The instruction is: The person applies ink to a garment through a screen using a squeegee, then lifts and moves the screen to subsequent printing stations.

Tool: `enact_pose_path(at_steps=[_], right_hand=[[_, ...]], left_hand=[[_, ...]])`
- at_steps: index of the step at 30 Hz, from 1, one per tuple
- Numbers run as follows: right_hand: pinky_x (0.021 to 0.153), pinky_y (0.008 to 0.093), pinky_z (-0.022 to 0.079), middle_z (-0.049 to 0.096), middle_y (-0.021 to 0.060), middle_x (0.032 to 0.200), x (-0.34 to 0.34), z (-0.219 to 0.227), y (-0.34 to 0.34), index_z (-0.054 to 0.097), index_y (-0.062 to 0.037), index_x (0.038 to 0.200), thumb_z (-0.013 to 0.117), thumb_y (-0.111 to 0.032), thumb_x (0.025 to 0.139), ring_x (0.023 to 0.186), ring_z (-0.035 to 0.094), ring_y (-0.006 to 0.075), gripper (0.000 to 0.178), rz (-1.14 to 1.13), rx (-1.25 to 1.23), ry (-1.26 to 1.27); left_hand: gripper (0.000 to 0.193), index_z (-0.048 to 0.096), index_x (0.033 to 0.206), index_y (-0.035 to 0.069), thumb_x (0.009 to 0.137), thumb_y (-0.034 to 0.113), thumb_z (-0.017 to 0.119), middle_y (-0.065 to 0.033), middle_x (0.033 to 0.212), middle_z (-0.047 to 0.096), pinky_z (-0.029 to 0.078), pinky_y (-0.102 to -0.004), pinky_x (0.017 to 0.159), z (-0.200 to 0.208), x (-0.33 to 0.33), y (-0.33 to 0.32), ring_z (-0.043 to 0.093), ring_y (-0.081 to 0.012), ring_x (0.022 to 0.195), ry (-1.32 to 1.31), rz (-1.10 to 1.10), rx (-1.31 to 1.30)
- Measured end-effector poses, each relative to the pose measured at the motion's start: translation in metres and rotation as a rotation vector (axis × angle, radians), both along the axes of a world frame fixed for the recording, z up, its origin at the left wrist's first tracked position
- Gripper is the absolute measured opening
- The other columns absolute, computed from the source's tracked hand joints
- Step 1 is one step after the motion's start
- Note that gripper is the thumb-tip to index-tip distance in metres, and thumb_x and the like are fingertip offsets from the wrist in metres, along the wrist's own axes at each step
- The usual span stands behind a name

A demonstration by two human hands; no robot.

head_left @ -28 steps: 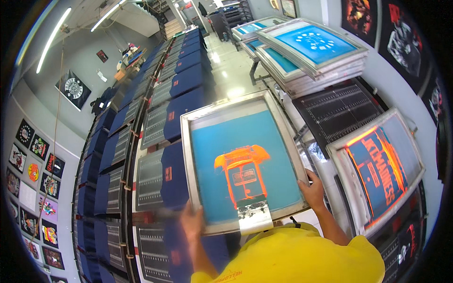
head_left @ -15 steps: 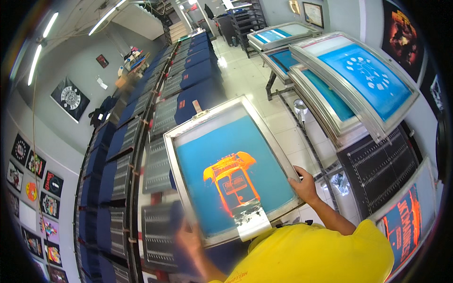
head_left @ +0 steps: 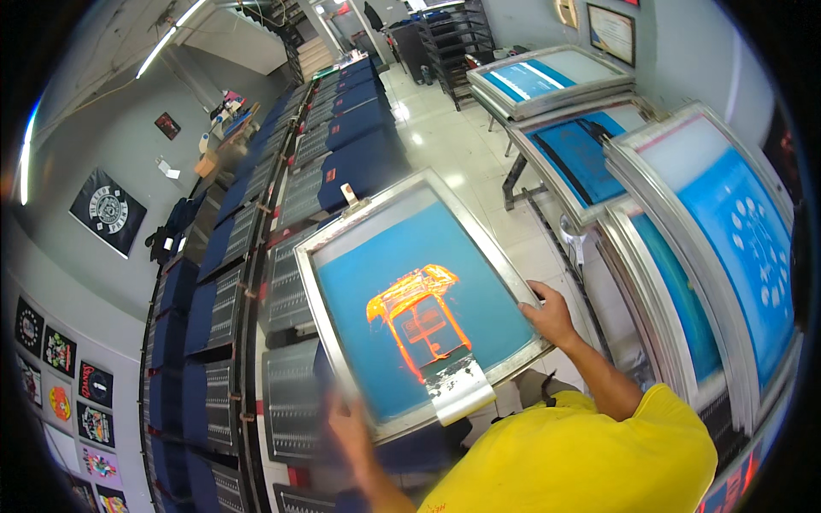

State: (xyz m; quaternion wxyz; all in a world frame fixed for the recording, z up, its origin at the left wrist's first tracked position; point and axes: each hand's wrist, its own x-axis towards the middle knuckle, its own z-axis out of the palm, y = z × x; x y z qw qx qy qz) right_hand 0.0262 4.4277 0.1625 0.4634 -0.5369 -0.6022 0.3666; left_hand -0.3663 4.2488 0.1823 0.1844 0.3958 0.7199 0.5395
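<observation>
I hold a silk-screen printing frame (head_left: pixel 492 256) tilted in front of me, its metal rim around a blue mesh. My right hand (head_left: pixel 552 316) grips the rim's right side, fingers wrapped over it. Somewhat blurred, my left hand (head_left: pixel 349 426) closes on the rim's lower left side; part of its fingers is hidden. Wet orange ink (head_left: pixel 419 321) lies smeared over a printed shape on the mesh. A silvery, ink-spotted squeegee (head_left: pixel 462 390) rests on the mesh and overlaps the near rim. On the far rim sits a small metal clip (head_left: pixel 354 205).
To the left run long printing tables with dark blue cloth pieces (head_left: pixel 359 175) laid over slotted boards (head_left: pixel 291 398). Stacked screens (head_left: pixel 727 162) lean along the right, beside a metal stand. Tiled floor (head_left: pixel 436 128) stretches between. Posters (head_left: pixel 107 209) hang on the left wall.
My view has turned and shifted, so the right-hand screens appear nearer the edge. The frame stays in both hands, with the squeegee still on it; little else differs.
</observation>
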Motion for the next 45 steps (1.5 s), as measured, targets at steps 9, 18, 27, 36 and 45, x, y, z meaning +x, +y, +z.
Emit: enact_pose_path(at_steps=[9, 18, 27, 36, 45], right_hand=[[0.095, 0.0408, 0.049, 0.067, 0.0259, 0.115, -0.02, 0.009, 0.193, 0.06, 0.004, 0.128, 0.074, -0.017, 0.08, 0.109, 0.064, 0.0373, 0.055, -0.068, -0.012, -0.032], [0.094, 0.0401, 0.049, 0.065, 0.0256, 0.117, -0.043, 0.011, 0.365, 0.062, 0.0017, 0.127, 0.074, -0.013, 0.079, 0.108, 0.063, 0.0358, 0.052, -0.141, -0.056, 0.012], [0.091, 0.0331, 0.05, 0.07, 0.0188, 0.111, -0.065, -0.001, 0.586, 0.059, 0.0079, 0.127, 0.071, -0.002, 0.081, 0.101, 0.067, 0.0234, 0.049, -0.185, 0.067, -0.015], [0.094, 0.0362, 0.049, 0.068, 0.0235, 0.116, -0.06, 0.018, 0.763, 0.059, 0.0075, 0.128, 0.073, -0.007, 0.08, 0.107, 0.066, 0.0302, 0.052, -0.31, -0.018, -0.1], [0.095, 0.0343, 0.048, 0.068, 0.0219, 0.118, -0.076, 0.009, 0.957, 0.057, 0.0087, 0.129, 0.07, -0.005, 0.082, 0.106, 0.065, 0.0269, 0.051, -0.35, -0.05, 0.051]], left_hand=[[0.046, 0.053, 0.135, -0.011, 0.095, 0.01, 0.063, -0.0138, 0.121, 0.065, 0.045, -0.0297, 0.096, 0.006, -0.032, 0.196, 0.061, -0.0176, 0.109, -0.024, 0.086, -0.087], [0.046, 0.053, 0.135, -0.012, 0.095, 0.011, 0.06, -0.0165, 0.126, 0.063, 0.041, -0.0316, 0.103, 0.035, -0.039, 0.402, 0.06, -0.0201, 0.113, -0.102, -0.003, -0.045], [0.048, 0.049, 0.138, -0.012, 0.095, 0.006, 0.06, -0.0147, 0.124, 0.064, 0.043, -0.0295, 0.099, 0.038, -0.073, 0.648, 0.06, -0.0176, 0.111, -0.278, -0.133, 0.013], [0.047, 0.048, 0.14, -0.009, 0.096, 0.003, 0.058, -0.016, 0.13, 0.062, 0.043, -0.0295, 0.101, 0.036, -0.075, 0.859, 0.059, -0.0182, 0.117, -0.292, -0.221, -0.019], [0.045, 0.052, 0.139, -0.006, 0.096, 0.006, 0.059, -0.0132, 0.124, 0.065, 0.045, -0.0289, 0.098, 0.038, -0.089, 1.083, 0.062, -0.0161, 0.11, -0.308, -0.244, -0.015]])
